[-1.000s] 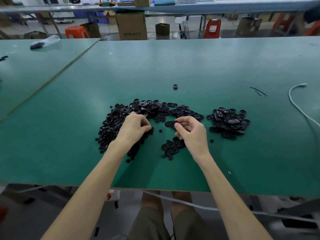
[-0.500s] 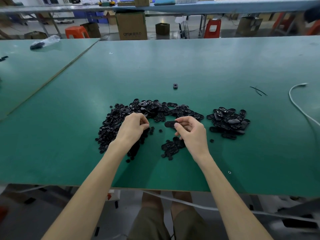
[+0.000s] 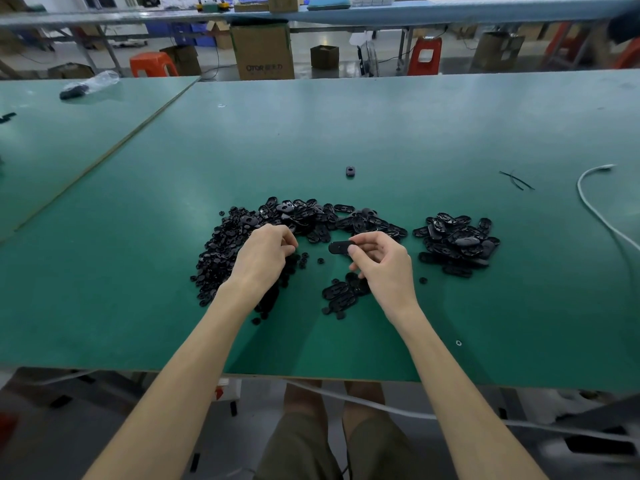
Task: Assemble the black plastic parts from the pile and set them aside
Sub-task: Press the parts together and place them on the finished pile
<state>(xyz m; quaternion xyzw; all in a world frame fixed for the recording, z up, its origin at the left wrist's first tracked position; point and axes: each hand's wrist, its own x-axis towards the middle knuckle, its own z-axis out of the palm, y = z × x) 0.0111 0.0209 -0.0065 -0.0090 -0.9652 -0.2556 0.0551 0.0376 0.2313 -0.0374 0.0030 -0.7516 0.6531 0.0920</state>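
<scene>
A large pile of black plastic parts [image 3: 242,237] curves across the green table [image 3: 346,133], small round pieces at its left and oval plates along its far side. A separate heap of oval parts [image 3: 457,242] lies to the right. My right hand [image 3: 384,265] pinches a black oval plate [image 3: 338,247] between thumb and fingers, just above the table. Over the right edge of the small round pieces, my left hand [image 3: 266,256] has its fingers curled; whatever they hold is hidden. A few oval plates [image 3: 341,294] lie below my right hand.
A single black part [image 3: 350,171] lies alone farther back. A white cable [image 3: 595,206] and a thin black tie [image 3: 516,180] lie at the right. A bagged dark object [image 3: 88,84] rests on the left table. Boxes and stools stand beyond the table.
My left hand's fingertips have shifted slightly over the small pieces. My right hand keeps the oval plate in nearly the same place.
</scene>
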